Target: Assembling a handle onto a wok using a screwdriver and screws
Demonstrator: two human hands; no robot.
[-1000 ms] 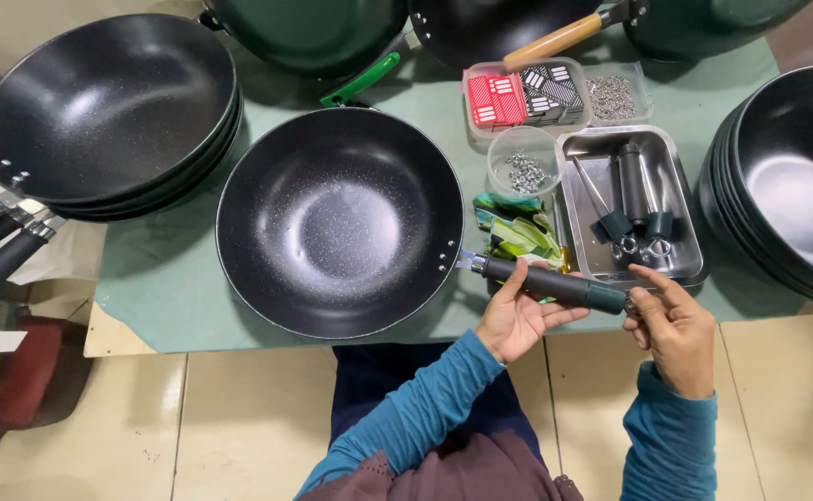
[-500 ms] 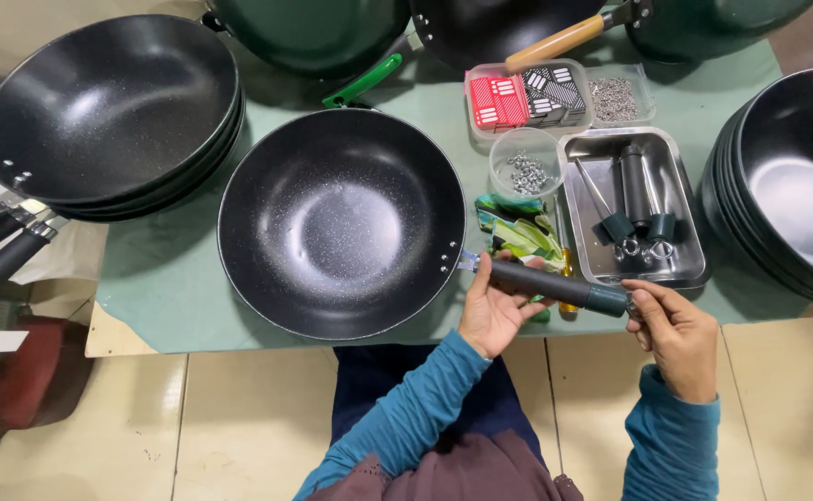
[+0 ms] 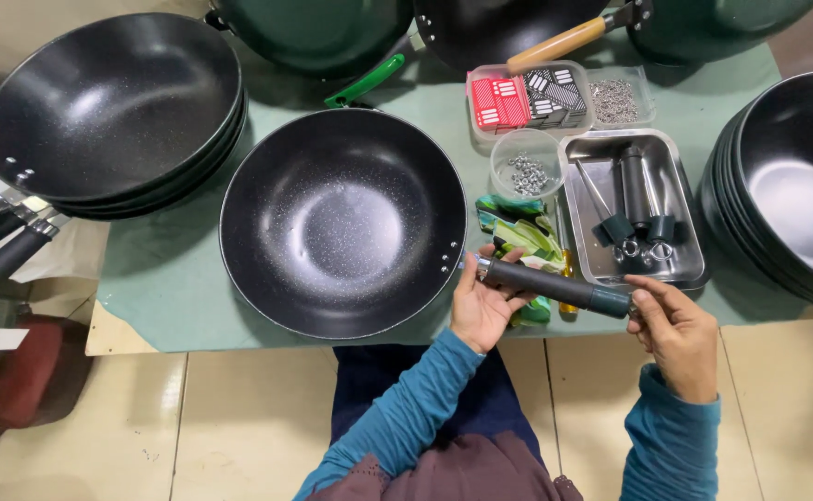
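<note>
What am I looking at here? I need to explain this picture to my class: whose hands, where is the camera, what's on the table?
The camera sits on a person's head, looking down at their own hands. The left hand and the right hand hold a dark pan handle between them, at the rim of a black wok on a green-covered table. Nearby lie a steel tray with more handles, a small tub of screws, and stacks of black woks on both sides.
</note>
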